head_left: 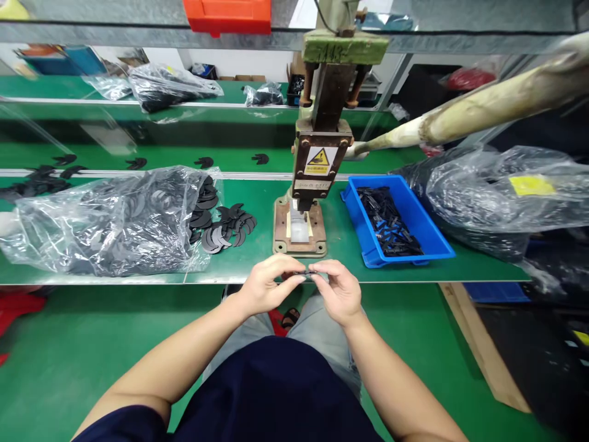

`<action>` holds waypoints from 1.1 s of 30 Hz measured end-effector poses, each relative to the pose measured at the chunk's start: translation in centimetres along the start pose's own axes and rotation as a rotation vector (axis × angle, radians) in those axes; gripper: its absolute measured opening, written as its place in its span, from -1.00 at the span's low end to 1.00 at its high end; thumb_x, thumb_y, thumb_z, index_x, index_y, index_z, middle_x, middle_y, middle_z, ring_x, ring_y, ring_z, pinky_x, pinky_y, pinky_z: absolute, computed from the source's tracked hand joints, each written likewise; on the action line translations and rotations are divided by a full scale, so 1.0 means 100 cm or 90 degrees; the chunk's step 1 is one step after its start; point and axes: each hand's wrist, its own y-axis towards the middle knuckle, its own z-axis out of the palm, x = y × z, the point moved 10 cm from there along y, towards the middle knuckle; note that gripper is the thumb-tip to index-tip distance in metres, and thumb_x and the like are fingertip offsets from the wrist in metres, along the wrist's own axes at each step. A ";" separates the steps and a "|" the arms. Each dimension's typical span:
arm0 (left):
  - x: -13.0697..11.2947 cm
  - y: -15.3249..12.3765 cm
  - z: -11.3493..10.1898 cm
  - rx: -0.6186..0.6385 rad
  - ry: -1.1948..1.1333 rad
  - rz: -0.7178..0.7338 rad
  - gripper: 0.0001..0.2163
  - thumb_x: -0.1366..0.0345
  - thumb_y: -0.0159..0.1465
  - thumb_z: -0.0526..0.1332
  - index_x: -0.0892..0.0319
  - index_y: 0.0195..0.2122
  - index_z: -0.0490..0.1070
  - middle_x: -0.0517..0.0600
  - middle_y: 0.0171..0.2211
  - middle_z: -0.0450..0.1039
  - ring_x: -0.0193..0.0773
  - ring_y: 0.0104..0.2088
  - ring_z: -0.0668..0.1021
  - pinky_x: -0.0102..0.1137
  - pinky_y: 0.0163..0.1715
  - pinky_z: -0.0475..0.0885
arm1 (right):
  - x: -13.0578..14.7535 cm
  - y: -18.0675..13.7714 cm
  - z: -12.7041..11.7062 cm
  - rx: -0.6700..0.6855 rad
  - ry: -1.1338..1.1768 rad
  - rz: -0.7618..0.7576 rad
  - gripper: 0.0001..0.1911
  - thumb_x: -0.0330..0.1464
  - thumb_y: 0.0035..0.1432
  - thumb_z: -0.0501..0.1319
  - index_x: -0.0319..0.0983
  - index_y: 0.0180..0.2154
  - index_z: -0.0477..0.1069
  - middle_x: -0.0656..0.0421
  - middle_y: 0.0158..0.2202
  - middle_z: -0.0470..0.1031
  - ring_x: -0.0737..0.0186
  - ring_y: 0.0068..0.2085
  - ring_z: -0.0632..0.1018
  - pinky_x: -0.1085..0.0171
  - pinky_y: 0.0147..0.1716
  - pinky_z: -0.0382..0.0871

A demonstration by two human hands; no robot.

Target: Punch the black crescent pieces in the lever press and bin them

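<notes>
Between the fingertips of both hands is a small black plastic part [304, 273], mostly covered by the fingers. My left hand [269, 283] pinches its left end and my right hand [339, 292] pinches the right one. Both are at the table's front edge, just before the base plate [300, 247] of a hand press [321, 153]. A pale block [300, 232] sits on that base under the ram. To the left, loose black crescent-shaped pieces [230, 226] lie by the mouth of a clear bag [115, 224] full of them. A blue bin [437, 248] with slim black parts [391, 227] stands right.
The press's long lever [469, 107] reaches out to the upper right. Large filled plastic bags [497, 190] crowd the table's right end. Several black pieces [260, 159] lie on the green strip behind. An orange-red bin [227, 15] hangs over the shelf edge above.
</notes>
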 end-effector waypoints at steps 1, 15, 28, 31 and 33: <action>-0.001 0.001 -0.001 0.004 0.008 0.017 -0.85 0.31 0.39 0.33 0.12 -0.03 0.58 0.08 -0.16 0.65 -0.22 -0.18 0.67 -0.32 -0.16 0.61 | 0.000 0.002 0.001 0.008 -0.012 -0.001 -0.74 -0.33 0.25 0.34 0.03 -0.02 0.56 0.16 -0.12 0.65 0.12 -0.08 0.65 0.03 -0.03 0.59; 0.130 0.090 -0.017 0.076 0.404 -0.080 -0.77 0.28 0.48 0.17 0.08 0.01 0.63 0.04 0.04 0.64 -0.15 0.09 0.62 -0.30 0.15 0.49 | 0.220 0.179 -0.120 -0.079 0.026 -0.361 -0.31 0.20 0.21 0.16 -0.13 0.14 0.44 0.18 0.07 0.52 0.18 0.11 0.61 0.04 0.18 0.52; 0.120 0.095 -0.001 0.137 0.422 -0.026 -0.71 0.38 0.47 0.11 0.10 0.03 0.63 0.04 0.04 0.62 -0.14 0.08 0.61 -0.27 0.15 0.51 | 0.146 0.092 -0.074 -0.074 -0.094 -0.420 -0.81 -0.39 0.12 0.34 -0.15 -0.52 0.43 0.24 -0.46 0.52 0.07 -0.19 0.62 -0.25 0.14 0.47; 0.119 0.094 -0.001 0.141 0.393 -0.040 -0.71 0.36 0.49 0.09 0.11 0.04 0.61 0.05 0.06 0.61 -0.14 0.12 0.59 -0.29 0.19 0.47 | 0.121 0.076 -0.072 -0.108 -0.111 -0.429 -0.84 -0.45 0.01 0.36 -0.14 -0.51 0.43 0.26 -0.47 0.51 0.06 -0.21 0.61 -0.31 0.21 0.43; 0.123 0.095 -0.012 0.141 0.393 -0.063 -0.71 0.33 0.50 0.08 0.11 0.07 0.59 0.06 0.07 0.61 -0.14 0.12 0.59 -0.30 0.20 0.46 | 0.113 0.075 -0.073 -0.141 -0.104 -0.438 -0.83 -0.44 -0.02 0.36 -0.12 -0.53 0.41 0.27 -0.49 0.51 0.08 -0.25 0.61 -0.29 0.18 0.46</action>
